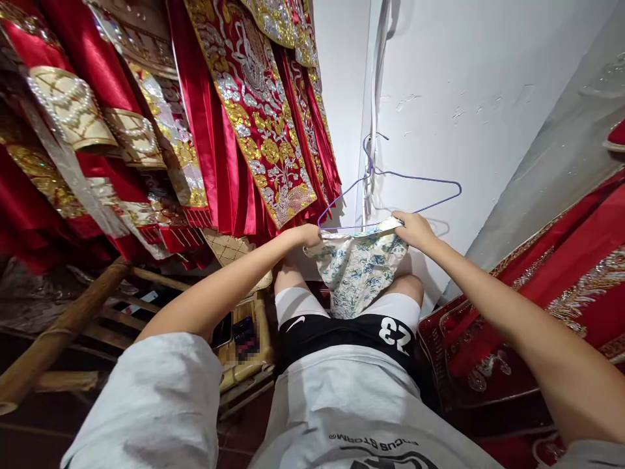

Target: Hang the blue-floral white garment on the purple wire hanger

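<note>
Seemingly, left hand (pixel 309 235) tight on cloth (pixel 362 272).

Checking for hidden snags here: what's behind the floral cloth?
Beyond the top edge of the floral cloth, the purple hanger and white wall show. Whatever lies behind its hanging part, between the knees, is covered.

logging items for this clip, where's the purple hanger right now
In the head view, the purple hanger is just right of centre, in front of the white wall, mostly above the floral cloth held by the left hand and right hand.
</note>
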Available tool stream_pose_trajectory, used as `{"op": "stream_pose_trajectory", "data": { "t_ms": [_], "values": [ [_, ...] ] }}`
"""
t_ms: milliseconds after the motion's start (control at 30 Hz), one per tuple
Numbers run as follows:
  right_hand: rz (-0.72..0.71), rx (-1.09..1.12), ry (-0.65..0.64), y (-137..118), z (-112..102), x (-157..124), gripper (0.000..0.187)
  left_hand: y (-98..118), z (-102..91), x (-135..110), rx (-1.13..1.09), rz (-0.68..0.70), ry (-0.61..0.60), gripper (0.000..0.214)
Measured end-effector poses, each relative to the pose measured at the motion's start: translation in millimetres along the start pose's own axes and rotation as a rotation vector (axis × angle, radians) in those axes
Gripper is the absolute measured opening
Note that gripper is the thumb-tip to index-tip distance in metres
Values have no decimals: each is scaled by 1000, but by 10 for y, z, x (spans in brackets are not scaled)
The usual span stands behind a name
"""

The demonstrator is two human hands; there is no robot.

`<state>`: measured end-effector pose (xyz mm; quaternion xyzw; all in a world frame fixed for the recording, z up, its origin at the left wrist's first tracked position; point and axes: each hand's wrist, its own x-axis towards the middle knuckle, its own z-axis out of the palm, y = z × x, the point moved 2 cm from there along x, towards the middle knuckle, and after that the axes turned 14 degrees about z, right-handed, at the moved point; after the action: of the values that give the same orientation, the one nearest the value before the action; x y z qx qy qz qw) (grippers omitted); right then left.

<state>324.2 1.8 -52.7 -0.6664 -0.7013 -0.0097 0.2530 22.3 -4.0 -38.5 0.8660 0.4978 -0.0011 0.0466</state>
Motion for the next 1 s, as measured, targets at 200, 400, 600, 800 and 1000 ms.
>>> {"op": "stream_pose_trajectory", "data": {
  "t_ms": [200, 400, 600, 800, 1000],
  "values": [
    [25, 222, 34, 47, 25, 34, 12, 29, -269, -22, 67, 62, 291, 25],
    [-80, 497, -35, -137, 126, -54, 11, 198, -521, 155, -281, 167, 693, 21],
    [-32, 518, 88, -104, 49, -121, 22, 144, -756, 161, -538, 284, 606, 17],
    [151, 598, 312, 526, -177, 369, 72, -2, -900, 210, -576, 251, 658, 27],
    [251, 740, -35, 793, -228, 674, 48, 90, -871, 277, -500, 163, 703, 27]
  ]
}}
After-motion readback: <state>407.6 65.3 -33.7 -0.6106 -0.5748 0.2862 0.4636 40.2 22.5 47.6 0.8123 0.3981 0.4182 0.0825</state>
